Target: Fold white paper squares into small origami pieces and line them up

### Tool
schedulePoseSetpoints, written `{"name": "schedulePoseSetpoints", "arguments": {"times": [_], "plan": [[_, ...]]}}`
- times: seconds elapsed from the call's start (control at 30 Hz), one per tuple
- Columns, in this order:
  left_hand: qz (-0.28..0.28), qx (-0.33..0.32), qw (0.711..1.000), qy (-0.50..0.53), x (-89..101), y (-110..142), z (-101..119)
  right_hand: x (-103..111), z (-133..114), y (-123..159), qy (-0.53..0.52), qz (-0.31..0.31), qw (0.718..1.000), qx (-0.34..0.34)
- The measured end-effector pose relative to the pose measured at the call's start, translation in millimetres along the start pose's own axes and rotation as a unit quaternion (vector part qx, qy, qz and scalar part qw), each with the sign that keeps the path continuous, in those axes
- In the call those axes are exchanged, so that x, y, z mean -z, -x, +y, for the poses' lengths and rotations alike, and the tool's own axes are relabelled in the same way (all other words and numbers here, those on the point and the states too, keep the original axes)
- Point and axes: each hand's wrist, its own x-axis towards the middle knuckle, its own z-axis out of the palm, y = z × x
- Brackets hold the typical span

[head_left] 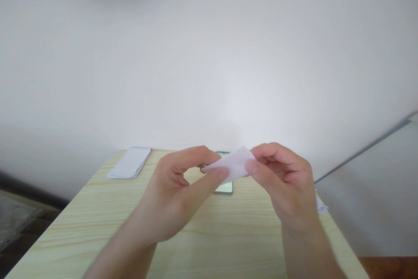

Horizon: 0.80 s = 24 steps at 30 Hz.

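Note:
Between my two hands, above the table, is a small folded piece of white paper (237,162), tilted with one corner pointing up. My left hand (178,187) pinches its left end, thumb on the near face and fingers behind. On the right end, my right hand (287,179) grips the paper between thumb and forefinger, its other fingers curled. Below and behind the paper a phone (224,188) lies on the table, its lit screen partly covered by the paper and my left hand.
A stack of white paper sheets (130,163) lies at the table's back left corner. Crumpled or folded paper (321,206) sits at the right edge, partly behind my right wrist. The light wooden table (212,244) meets a white wall (209,61) at the back.

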Motion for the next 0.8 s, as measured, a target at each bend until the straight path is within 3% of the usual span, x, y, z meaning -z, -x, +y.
{"name": "schedulePoseSetpoints", "arguments": {"times": [0.17, 0.27, 0.6, 0.8], "plan": [[-0.029, 0.001, 1.000, -0.005, 1.3, -2, 3, 2, -1, 1, 0.057, -0.028, 0.998, -0.005], [0.012, -0.005, 1.000, -0.001, 0.2, -2, 3, 1, 1, 2, 0.090, -0.053, 0.994, 0.018], [0.121, -0.017, 0.988, 0.098, -12.4, -2, -5, 5, 4, 3, 0.044, -0.019, 0.996, 0.076], [0.135, -0.018, 0.983, 0.123, -13.8, -2, -5, 4, 4, 4, 0.018, -0.006, 0.996, 0.083]]}}
